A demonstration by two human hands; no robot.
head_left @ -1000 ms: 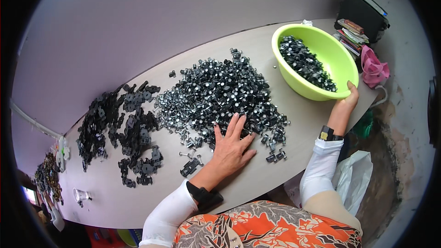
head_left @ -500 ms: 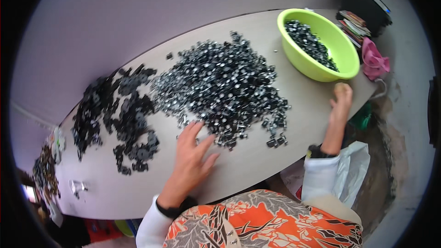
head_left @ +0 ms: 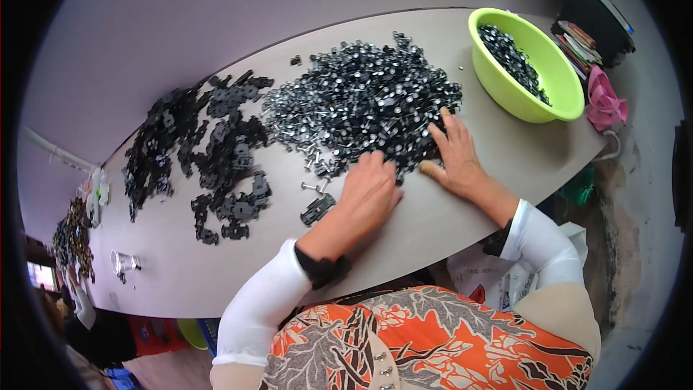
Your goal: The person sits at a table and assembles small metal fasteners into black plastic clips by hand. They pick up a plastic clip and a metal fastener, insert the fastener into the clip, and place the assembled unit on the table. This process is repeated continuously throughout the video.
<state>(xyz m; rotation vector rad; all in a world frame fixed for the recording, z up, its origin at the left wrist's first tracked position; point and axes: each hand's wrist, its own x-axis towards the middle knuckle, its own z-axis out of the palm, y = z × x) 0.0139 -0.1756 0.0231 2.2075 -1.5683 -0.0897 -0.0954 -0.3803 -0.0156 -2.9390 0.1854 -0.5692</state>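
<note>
A wide heap of small black and silver metal-looking parts [head_left: 354, 94] covers the middle of the table. My left hand [head_left: 368, 188] rests at its near edge, fingers curled down; whatever they hold is hidden. At the heap's right edge my right hand [head_left: 462, 162] lies with fingers spread against the parts and nothing gripped. Beside my left wrist is a dark, flat plastic-looking piece [head_left: 317, 209], with a few silver pin-like bits [head_left: 314, 186] just beyond it. More dark flat pieces [head_left: 231, 152] lie in clusters to the left.
A lime-green bowl [head_left: 570, 101] partly filled with similar small parts stands at the far right. Behind it are stacked papers [head_left: 577, 47] and a pink cloth [head_left: 606, 101]. A clear cup [head_left: 123, 261] is at the left, near another mixed heap [head_left: 74, 242]. A wall borders the far edge.
My right hand has come from beside the bowl to the heap's right edge. My left hand has shifted right and curled its fingers. A dark piece now shows beside my left wrist.
</note>
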